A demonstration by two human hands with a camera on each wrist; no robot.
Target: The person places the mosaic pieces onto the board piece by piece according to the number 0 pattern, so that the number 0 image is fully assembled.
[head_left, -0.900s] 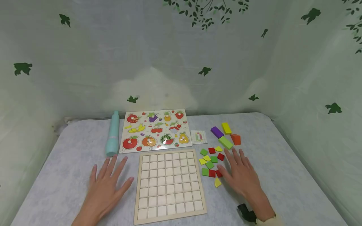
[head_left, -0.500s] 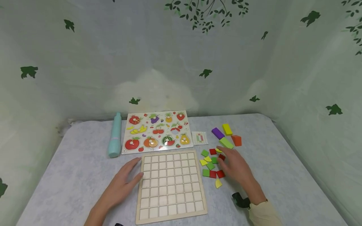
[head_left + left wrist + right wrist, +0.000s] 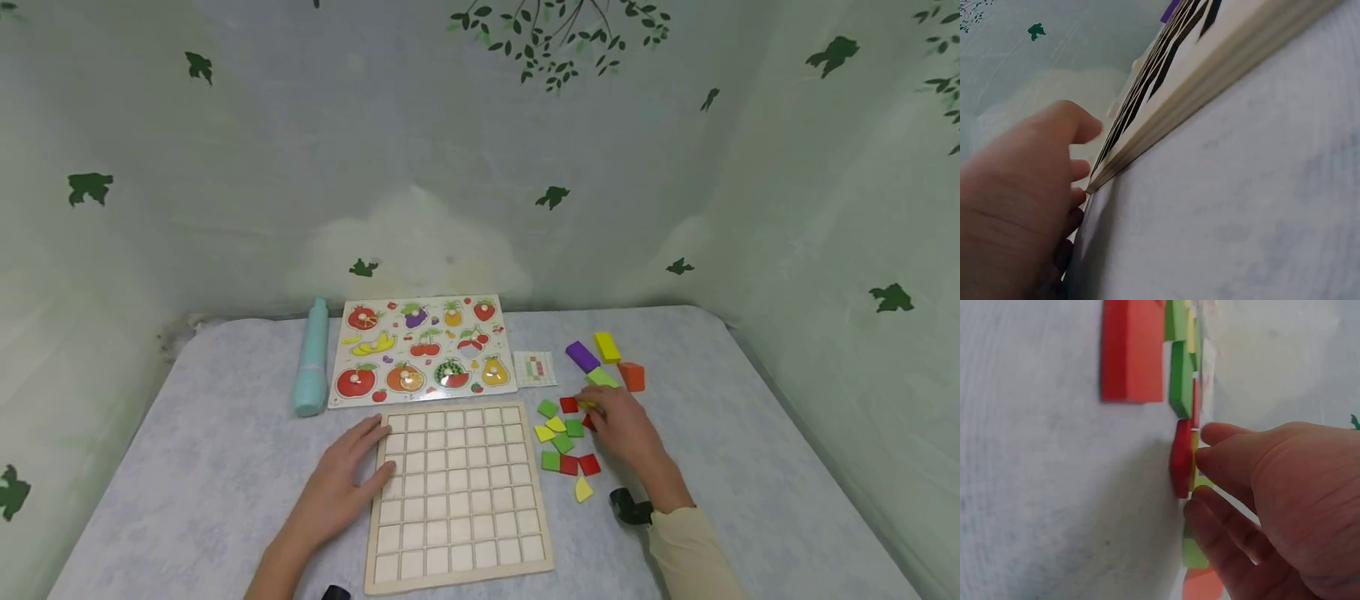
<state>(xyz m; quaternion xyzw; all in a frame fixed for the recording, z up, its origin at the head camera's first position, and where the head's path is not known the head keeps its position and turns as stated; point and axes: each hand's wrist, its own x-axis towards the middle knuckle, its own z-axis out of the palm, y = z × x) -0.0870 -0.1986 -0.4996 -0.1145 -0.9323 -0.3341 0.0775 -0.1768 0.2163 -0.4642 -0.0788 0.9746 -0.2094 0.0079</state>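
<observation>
My left hand rests at the left edge of a wooden grid board, its fingertips over the rim near the top left corner. In the left wrist view the thumb lies beside the board's edge. Over at the scattered pieces, my right hand has its thumb and fingers curled about a yellow curved-edge piece. Seen from the right wrist, that yellow piece shows as a strip behind a red block, between the fingertips. Several red, green and yellow pieces lie around it.
Behind the board lies a fruit puzzle, with a teal bottle on its left and a small pattern card on its right. Purple, yellow, light green and orange blocks lie at the back right.
My left hand has moved right from the bare table onto the board's left edge. My right hand has drawn its spread fingers together and come down on the yellow piece.
</observation>
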